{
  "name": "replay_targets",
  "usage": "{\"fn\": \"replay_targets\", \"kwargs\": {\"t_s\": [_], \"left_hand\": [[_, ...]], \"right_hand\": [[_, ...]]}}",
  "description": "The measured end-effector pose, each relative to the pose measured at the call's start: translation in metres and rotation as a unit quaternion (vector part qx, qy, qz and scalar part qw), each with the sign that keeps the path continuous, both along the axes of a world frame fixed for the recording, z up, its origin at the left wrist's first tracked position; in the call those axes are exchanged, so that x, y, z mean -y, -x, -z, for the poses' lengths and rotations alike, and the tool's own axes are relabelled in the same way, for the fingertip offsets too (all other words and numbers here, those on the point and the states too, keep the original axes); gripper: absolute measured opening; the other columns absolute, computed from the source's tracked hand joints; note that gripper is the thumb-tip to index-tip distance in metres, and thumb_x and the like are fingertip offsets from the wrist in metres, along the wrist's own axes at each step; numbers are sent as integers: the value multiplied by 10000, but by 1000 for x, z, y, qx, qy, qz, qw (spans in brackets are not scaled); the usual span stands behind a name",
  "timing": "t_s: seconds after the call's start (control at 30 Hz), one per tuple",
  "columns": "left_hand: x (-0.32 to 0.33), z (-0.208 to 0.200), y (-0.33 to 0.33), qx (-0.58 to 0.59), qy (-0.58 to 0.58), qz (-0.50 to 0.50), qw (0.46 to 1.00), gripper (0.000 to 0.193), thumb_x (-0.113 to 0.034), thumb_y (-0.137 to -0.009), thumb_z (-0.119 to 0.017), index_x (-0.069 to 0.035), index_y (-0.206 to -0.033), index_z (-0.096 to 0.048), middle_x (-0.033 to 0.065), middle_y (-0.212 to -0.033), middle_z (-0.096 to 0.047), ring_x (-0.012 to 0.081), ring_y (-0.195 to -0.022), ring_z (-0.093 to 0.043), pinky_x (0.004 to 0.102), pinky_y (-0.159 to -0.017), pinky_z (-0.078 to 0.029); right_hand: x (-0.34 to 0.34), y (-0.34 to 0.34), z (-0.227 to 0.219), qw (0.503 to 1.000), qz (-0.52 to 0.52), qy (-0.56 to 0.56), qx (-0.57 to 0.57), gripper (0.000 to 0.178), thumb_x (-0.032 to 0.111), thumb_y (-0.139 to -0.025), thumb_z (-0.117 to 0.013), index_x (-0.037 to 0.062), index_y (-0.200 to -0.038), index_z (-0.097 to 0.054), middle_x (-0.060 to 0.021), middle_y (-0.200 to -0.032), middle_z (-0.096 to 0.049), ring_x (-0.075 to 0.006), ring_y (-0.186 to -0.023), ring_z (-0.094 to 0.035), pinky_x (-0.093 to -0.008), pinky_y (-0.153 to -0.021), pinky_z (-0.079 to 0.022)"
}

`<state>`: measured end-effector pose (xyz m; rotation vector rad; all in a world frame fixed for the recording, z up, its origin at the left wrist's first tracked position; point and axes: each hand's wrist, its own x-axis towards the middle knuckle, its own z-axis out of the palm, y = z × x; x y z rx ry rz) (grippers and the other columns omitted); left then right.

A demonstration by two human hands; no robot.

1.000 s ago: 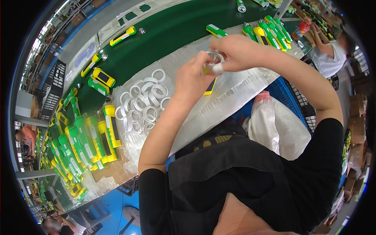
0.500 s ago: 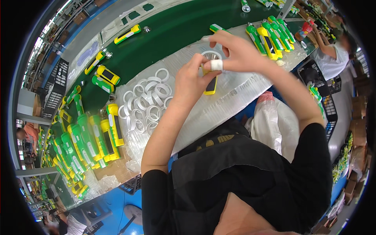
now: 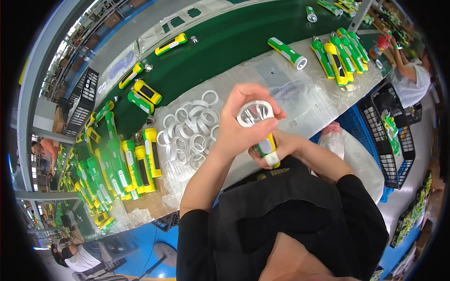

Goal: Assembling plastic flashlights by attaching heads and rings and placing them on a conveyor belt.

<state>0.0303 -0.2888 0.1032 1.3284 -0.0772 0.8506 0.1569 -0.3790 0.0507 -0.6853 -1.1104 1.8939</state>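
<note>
In front of my chest I hold a yellow and green flashlight (image 3: 266, 146), tilted with its silver reflector facing up. My left hand (image 3: 233, 133) wraps round its head, thumb and fingers on the white ring (image 3: 241, 120) at the rim. Lower down, my right hand (image 3: 289, 144), with white tape on one finger, is closed round the body. Left of my hands, a heap of loose white rings (image 3: 202, 122) lies on the plastic-covered bench (image 3: 307, 110). Another flashlight (image 3: 287, 52), white ring at its head, lies beyond them.
Rows of flashlights (image 3: 121, 171) lie at the left, and another group (image 3: 344, 56) at the far right. A green conveyor belt (image 3: 225, 49) runs behind the bench and carries several more. Black crates (image 3: 391, 136) and a white sack (image 3: 358, 161) stand to the right. Co-workers sit farther off.
Both hands have come nearer my body with the flashlight, which has tilted so its reflector faces up. My right hand has moved from the head down to the body.
</note>
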Motion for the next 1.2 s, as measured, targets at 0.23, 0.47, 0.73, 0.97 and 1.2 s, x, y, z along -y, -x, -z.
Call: {"fn": "replay_targets", "kwargs": {"t_s": [0.23, 0.47, 0.73, 0.97, 1.2], "left_hand": [[-25, 8, -13, -119, -148, -96, 977, 544, -150, -839, -666, -7, -1321, -458, 114, -981, -654, 205, -924, -654, 321, -832, -515], [-42, -11, -39, -242, -355, -167, 888, 254, -190, -811, -679, 2, -959, -604, 58, -707, -631, 117, -605, -588, 258, -566, -467], [-83, -12, -95, -190, -95, -118, 970, 344, -131, -816, -665, 4, -1114, -561, 103, -963, -679, 143, -886, -626, 281, -797, -502], [-90, -16, -121, -170, -23, -53, 984, 379, -100, -785, -697, 10, -1112, -541, 168, -1094, -657, 250, -1041, -646, 376, -907, -517], [-90, -7, -126, -100, 31, 61, 993, 336, -44, -780, -736, -19, -1052, -540, 160, -1074, -661, 246, -1067, -640, 381, -889, -526]], "right_hand": [[-24, -24, 21, 879, 310, -218, 291, 322, 123, -728, -741, 38, -991, -577, -52, -796, -624, -120, -644, -619, -273, -521, -474], [-14, -61, -2, 985, 89, 19, 149, 361, 123, -721, -760, 28, -1012, -570, -29, -767, -598, -109, -610, -603, -259, -516, -462], [-66, -110, -27, 941, 208, -38, 264, 408, 157, -725, -779, 26, -1037, -551, -51, -827, -607, -106, -620, -611, -261, -536, -494], [-88, -119, 2, 863, 367, -141, 316, 393, 140, -687, -736, 26, -1028, -576, -48, -900, -632, -157, -807, -604, -321, -716, -481], [-83, -136, -8, 966, 141, -50, 213, 451, 63, -661, -734, 61, -1066, -535, -13, -899, -598, -102, -842, -583, -293, -734, -480]]}}
